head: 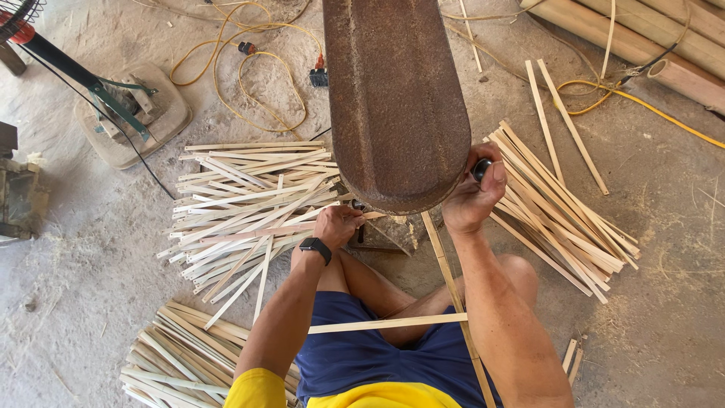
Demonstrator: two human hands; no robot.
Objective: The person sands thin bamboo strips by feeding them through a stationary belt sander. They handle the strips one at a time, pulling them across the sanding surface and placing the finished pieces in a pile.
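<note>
The right hand (472,198) is curled tight around a dark handle (481,168) beside the rusty metal housing (395,98). The left hand (337,225) closes loosely on a bamboo strip (453,291) at the housing's lower edge; the strip runs back over the person's lap. A big pile of pale slats (253,208) lies left, seemingly done; a darker bundle (559,219) waits right, so much appears left.

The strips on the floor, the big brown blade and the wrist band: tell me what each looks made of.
Strips: pale split bamboo, probably; matte, fibrous, some with greenish skin.
Big brown blade: seemingly iron or steel, coated in rough, pitted brown rust.
Wrist band on the left hand: smooth black rubber or plastic, it seems.
</note>
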